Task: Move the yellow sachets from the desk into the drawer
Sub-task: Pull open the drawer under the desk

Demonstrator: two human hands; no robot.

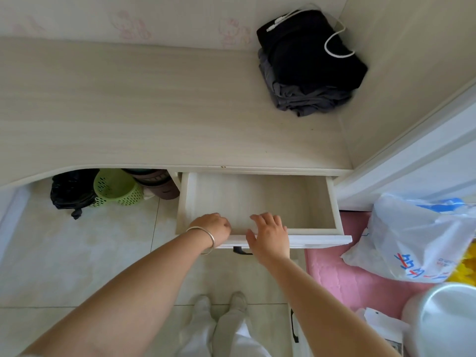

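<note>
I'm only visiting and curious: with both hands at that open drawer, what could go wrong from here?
1. Both hands, left hand and right hand, sit on the drawer's front edge; a quick push shut might pinch fingers under the desk.
2. No yellow sachets show on the desk or in the drawer, so closing now could be premature.

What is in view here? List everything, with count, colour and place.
Desk: one, pale wood, across the top.
Drawer: one, pale wood, pulled open under the desk; no sachets show in it.
Clothes: one folded stack, black and grey, desk's far right corner.
Cable: one, white, on the clothes.
Basket: one, green, under the desk.
Black bag: one, beside the basket.
Plastic bag: one, white with blue print, floor at right.
Mat: one, pink, under the plastic bag.
Left hand: bracelet on the wrist, at the drawer front.
Right hand: fingers spread over the drawer front.
</note>
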